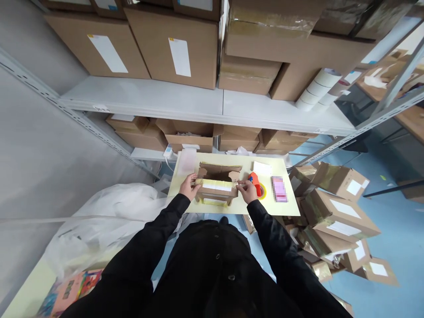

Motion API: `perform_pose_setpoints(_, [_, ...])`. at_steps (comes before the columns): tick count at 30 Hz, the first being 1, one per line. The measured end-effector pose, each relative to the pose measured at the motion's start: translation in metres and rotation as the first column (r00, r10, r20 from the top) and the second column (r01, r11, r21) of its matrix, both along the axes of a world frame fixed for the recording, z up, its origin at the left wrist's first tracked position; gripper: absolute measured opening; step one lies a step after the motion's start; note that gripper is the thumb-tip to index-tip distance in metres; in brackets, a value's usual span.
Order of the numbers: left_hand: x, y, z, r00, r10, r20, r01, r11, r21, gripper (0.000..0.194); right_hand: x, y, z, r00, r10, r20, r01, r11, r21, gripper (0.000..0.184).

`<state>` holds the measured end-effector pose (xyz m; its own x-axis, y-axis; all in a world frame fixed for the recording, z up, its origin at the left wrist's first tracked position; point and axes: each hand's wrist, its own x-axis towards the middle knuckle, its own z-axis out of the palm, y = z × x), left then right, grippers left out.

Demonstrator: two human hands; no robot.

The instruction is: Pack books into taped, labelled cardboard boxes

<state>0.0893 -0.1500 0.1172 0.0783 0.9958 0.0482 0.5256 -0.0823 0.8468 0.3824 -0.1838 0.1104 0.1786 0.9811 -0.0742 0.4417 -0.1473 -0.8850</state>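
Observation:
An open cardboard box (pixel 217 192) lies on the pale yellow table (pixel 175 187), with a white label and shiny tape across its near flap. My left hand (pixel 190 186) grips the box's left edge, fingers bent over the flap. At the right end, my right hand (pixel 247 191) pinches the flap's corner between thumb and fingers. Just beyond that hand sits a red tape dispenser (pixel 254 182), with a roll of tape (pixel 263 191) touching it. The box's inside looks dark, and its contents cannot be made out.
White papers (pixel 262 168) and a pink blurred item (pixel 279 189) lie on the table's right side. A shelf (pixel 198 100) loaded with cartons rises behind. Taped boxes (pixel 339 212) are piled on the floor at right; white plastic sheeting (pixel 115 207) bulges at left.

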Motion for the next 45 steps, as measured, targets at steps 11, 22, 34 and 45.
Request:
perform_pose_setpoints(11, [0.000,0.006,-0.007,0.992,0.000,-0.125,0.003,1.000,0.028,0.064,0.018,0.045,0.030,0.984,0.144,0.108,-0.160,0.974,0.158,0.092])
perform_pose_setpoints(22, [0.006,0.001,-0.024,0.972,0.040,-0.231,-0.044,0.999,-0.015,0.066,-0.009,0.014,0.017,0.904,0.230,0.361,-0.292,0.948,0.128,0.036])
perform_pose_setpoints(34, [0.012,0.025,-0.008,0.953,-0.043,-0.301,0.025,0.998,-0.066,0.067,-0.019,0.035,0.007,0.895,0.248,0.372,-0.256,0.966,-0.029,0.051])
perform_pose_setpoints(45, [0.032,-0.017,-0.008,0.870,-0.096,-0.483,0.115,0.993,0.009,0.056,-0.007,-0.006,-0.037,0.910,0.293,0.294,-0.275,0.956,-0.100,0.050])
